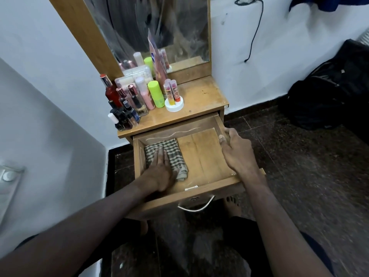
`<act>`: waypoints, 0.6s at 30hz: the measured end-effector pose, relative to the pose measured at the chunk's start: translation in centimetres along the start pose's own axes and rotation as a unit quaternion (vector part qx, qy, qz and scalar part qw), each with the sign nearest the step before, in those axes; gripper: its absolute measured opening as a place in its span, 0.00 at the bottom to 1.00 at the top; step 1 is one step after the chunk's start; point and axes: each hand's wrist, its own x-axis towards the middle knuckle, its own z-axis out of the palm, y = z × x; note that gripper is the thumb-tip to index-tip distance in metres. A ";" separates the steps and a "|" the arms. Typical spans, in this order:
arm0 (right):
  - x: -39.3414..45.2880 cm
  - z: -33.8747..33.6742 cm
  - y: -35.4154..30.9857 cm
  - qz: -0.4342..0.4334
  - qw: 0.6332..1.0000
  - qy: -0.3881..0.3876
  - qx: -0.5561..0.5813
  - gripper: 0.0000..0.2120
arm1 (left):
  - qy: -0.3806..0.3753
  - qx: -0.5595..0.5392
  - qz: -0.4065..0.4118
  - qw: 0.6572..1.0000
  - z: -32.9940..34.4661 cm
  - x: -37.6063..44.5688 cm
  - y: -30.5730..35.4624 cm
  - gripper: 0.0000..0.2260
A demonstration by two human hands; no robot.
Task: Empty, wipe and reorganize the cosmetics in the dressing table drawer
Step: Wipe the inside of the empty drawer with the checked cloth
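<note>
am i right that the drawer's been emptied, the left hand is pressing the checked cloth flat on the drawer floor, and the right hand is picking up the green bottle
Not quite. The head view shows the right hand gripping the right side wall of the drawer, not picking up the green bottle, which stands untouched on the tabletop. The rest holds: the drawer holds only the checked cloth, pressed flat by the left hand.

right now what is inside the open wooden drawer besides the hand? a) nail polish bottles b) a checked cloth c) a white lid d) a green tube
b: the left hand presses flat on a folded checked cloth on the floor of the open wooden drawer, while the bottles and tubes all stand up on the tabletop.
</note>
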 end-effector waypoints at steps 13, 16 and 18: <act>0.1 0.2 -0.1 0.003 0.999 0.005 -0.032 0.19 | 0.096 0.130 0.081 0.984 -0.3 4.3 7.8 0.39; 0.4 0.1 0.2 0.005 1.000 0.020 -0.019 0.20 | 0.089 0.132 0.077 0.984 -1.2 7.5 12.8 0.40; 0.6 0.0 0.5 0.010 1.000 0.027 -0.010 0.20 | 0.072 0.156 0.067 0.983 -1.4 8.3 13.8 0.41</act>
